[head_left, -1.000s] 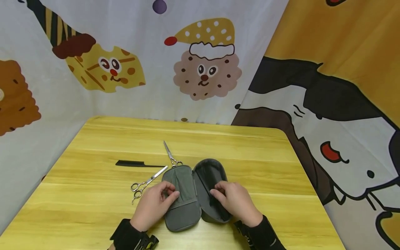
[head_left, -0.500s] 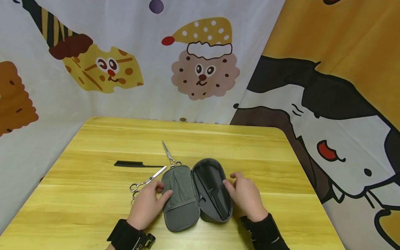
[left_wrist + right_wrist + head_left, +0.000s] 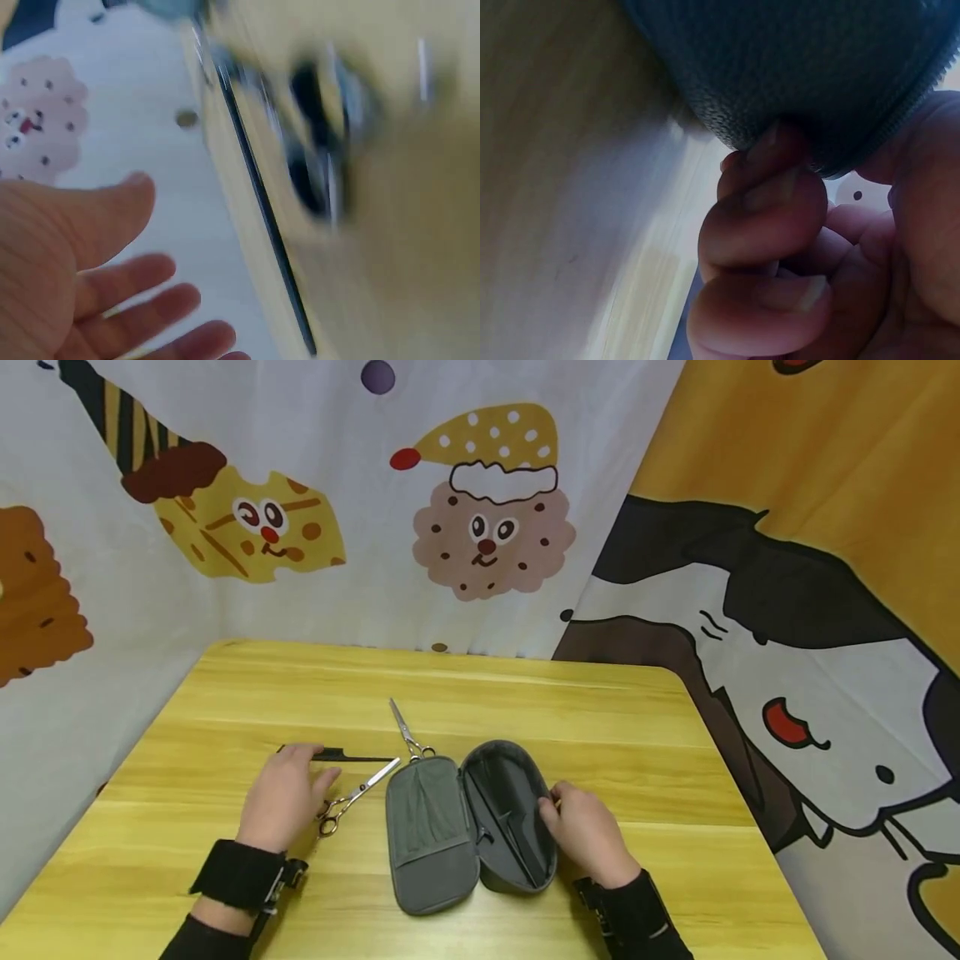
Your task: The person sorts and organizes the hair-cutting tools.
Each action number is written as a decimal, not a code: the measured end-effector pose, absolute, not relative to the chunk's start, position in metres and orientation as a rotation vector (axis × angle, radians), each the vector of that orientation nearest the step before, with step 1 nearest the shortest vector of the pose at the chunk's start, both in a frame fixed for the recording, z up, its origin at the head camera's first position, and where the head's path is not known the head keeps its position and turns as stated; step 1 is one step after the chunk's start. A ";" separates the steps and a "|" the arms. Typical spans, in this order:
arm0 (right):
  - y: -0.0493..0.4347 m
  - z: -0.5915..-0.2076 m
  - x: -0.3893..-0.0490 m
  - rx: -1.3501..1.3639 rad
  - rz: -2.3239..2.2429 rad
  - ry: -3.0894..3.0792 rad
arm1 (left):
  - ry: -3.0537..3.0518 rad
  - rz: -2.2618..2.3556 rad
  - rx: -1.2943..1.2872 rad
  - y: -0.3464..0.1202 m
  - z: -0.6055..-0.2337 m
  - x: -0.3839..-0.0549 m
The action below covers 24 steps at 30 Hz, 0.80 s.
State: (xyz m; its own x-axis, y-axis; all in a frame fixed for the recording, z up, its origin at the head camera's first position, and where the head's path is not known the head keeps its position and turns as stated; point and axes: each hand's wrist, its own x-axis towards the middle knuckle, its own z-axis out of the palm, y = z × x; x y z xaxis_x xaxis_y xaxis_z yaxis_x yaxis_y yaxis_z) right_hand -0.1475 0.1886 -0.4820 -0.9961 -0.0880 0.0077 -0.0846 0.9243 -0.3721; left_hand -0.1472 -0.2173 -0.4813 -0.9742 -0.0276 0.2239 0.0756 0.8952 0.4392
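My left hand point(image 3: 283, 793) is over the left part of a black comb point(image 3: 360, 757), its fingers spread and holding nothing. In the left wrist view, the comb point(image 3: 262, 199) appears as a thin dark strip beyond the fingers, beside blurred scissors point(image 3: 315, 142). Beside this hand lies a silver pair of scissors point(image 3: 367, 783), its handles partly covered. A grey zip case point(image 3: 438, 881) lies spread open in front of me. My right hand point(image 3: 588, 831) pinches the outer rim of its deep half; the right wrist view shows fingers against the leathery case wall point(image 3: 795, 67).
A second pair of scissors point(image 3: 406, 728) lies behind the case, blades pointing away. Inside the deep half are dark slender items point(image 3: 517, 843), hard to make out. The wooden table point(image 3: 600, 718) ends at a printed curtain point(image 3: 360, 610).
My right hand has come out of the case's inside to its outer rim, uncovering the dark items. My left hand has left the case flap and moved left to the comb.
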 end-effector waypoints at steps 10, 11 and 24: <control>0.192 -0.482 -0.148 -0.114 -0.617 3.029 | -3.039 -0.478 -0.267 -0.237 -0.490 -0.177; 0.192 -0.481 -0.148 -0.113 -0.621 3.024 | -3.041 -0.454 -0.275 -0.235 -0.491 -0.178; 0.194 -0.482 -0.146 -0.133 -0.652 3.001 | -2.980 -0.403 -0.227 -0.228 -0.495 -0.179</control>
